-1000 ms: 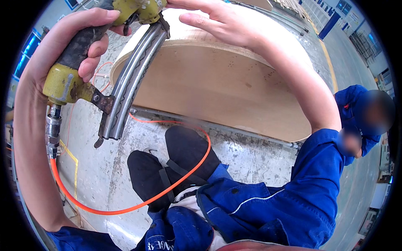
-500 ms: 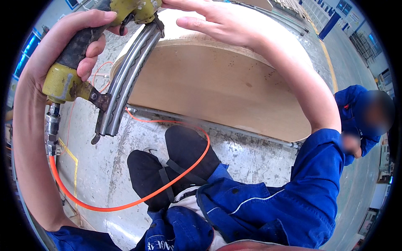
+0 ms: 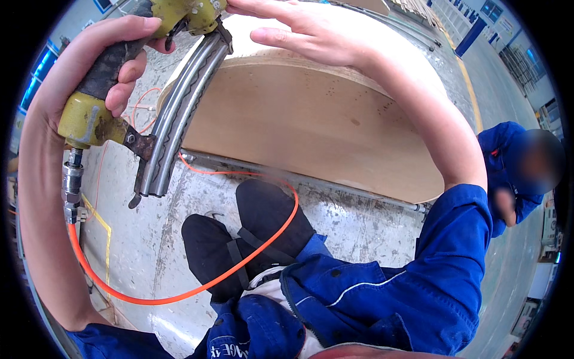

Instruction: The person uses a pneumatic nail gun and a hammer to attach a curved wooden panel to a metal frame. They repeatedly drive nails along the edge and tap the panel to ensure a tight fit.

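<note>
My left hand (image 3: pixel 122 66) is wrapped round the black grip of a yellow-green pneumatic nail gun (image 3: pixel 89 119) at the upper left. A curved metal magazine hangs from the nail gun's head down toward its handle end. From the brass-and-steel fitting at its base runs an orange air hose (image 3: pixel 179 297). My right hand (image 3: pixel 320 36) is open, its fingers stretched toward the nail gun's head over a large round-edged wooden panel piece (image 3: pixel 299 119). Whether the right fingertips touch the tool or the wood is hard to tell, and the tool's nose is cut off by the upper edge.
A metal rail (image 3: pixel 311 179) runs under the wooden piece's near edge. The hose loops in front of my legs (image 3: pixel 269 209) above the worn grey floor (image 3: pixel 365 239). A co-worker in blue (image 3: pixel 508 173) is at the right. Long wooden strips (image 3: pixel 412 12) lie at the back, near a blue post (image 3: pixel 471 37).
The nail gun and my left hand have shifted very slightly left, and the hose with them. My right hand is almost still. The co-worker's hand has moved a little.
</note>
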`<state>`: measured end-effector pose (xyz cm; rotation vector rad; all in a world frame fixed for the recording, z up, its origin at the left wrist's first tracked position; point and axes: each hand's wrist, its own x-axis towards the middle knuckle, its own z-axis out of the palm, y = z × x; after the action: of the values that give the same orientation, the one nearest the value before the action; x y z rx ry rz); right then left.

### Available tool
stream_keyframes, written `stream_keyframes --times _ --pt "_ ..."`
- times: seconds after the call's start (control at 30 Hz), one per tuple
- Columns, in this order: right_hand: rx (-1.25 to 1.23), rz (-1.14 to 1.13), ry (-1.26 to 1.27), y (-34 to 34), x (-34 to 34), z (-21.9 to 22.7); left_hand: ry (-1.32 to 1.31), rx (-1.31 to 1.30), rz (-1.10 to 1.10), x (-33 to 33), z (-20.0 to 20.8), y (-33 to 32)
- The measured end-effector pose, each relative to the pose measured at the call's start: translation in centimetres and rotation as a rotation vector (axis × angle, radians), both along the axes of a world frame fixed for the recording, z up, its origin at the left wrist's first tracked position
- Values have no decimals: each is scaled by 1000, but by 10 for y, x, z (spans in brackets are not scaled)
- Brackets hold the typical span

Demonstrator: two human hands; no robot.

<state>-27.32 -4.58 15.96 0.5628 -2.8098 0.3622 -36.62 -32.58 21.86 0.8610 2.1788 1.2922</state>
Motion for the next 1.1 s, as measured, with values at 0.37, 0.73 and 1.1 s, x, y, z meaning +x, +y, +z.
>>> stream_keyframes --times 0.37,0.73,1.1 --pt "19 51 11 4 3 -2 44 -31 -6 8 3 3" --pt "-51 2 16 14 -2 -11 104 43 30 3 -5 2" --pt "2 195 414 44 -25 -45 26 276 222 4 -51 -52"
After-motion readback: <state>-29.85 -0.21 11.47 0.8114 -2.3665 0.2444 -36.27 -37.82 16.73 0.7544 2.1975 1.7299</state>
